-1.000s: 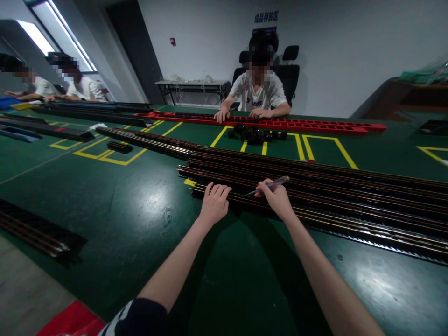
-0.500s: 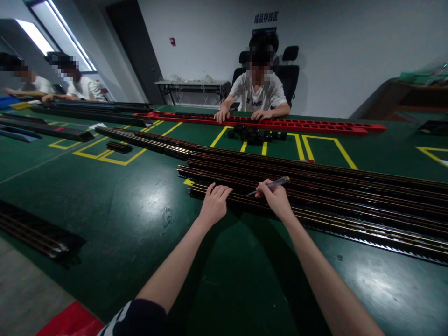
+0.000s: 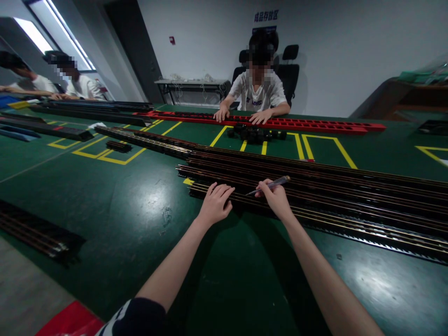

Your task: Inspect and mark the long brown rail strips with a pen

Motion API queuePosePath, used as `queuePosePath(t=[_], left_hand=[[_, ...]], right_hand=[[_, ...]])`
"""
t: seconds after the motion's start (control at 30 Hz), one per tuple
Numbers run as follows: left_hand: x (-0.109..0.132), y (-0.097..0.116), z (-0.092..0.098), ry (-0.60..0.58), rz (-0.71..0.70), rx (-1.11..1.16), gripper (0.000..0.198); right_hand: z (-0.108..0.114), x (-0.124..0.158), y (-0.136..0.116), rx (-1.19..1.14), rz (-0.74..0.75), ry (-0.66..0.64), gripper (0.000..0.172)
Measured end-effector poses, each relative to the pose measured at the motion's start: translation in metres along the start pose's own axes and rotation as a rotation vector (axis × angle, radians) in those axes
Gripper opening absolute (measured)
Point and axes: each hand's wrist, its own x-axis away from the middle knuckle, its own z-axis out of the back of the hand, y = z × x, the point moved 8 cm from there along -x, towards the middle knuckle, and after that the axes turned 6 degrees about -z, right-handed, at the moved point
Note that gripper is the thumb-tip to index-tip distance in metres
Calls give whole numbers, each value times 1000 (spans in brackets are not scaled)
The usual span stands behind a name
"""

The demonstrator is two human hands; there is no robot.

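Observation:
Long black rails (image 3: pixel 336 205) with brass- and copper-coloured lines along them lie side by side across the green table. My left hand (image 3: pixel 215 203) rests on the near rail close to its left end, fingers stretched over it and thumb apart, holding nothing. To its right, my right hand (image 3: pixel 275 198) grips a slim pen-like tool (image 3: pixel 279 182) the way one holds a pen. The tool's thin pointed tip touches or hovers just over the same near rail; I cannot tell which. Its exact kind is unclear.
Across the green table (image 3: pixel 140 242) a co-worker (image 3: pixel 259 91) has both hands on a long red slotted frame (image 3: pixel 325 125). Black small parts (image 3: pixel 255 134) lie in front of it. More black rails (image 3: pixel 31 231) lie at the left, and two other people sit far left.
My left hand has shifted slightly right, and its thumb now shows apart from the fingers. My right hand and the tool stay put. The co-worker's hand on the right has spread its fingers.

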Motion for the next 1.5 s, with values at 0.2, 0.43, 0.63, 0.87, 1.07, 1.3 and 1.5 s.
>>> queuePosePath(t=[0.2,0.43,0.63,0.87,1.07,1.3,1.5], left_hand=[[-1,0,-3,-6,-5,-10,39],[-2,-1,-4,-3,6,-41,32],[-2,-1,-5,-6,6,-50,32],[-2,-1,-4,-5,15,-44,32],[-2,-1,-4,-10,18,-48,31],[-4,1,-1,-16,25,-47,31],[-4,2,0,-6,29,-52,30]], right_hand=[[0,1,-1,0,3,-1,41],[-1,2,-3,17,-1,1,40],[-1,1,-2,3,-2,0,42],[-1,0,0,0,8,-5,42],[-1,0,-1,7,6,-9,43],[0,2,-5,37,5,-2,45],[0,2,-8,65,17,5,43]])
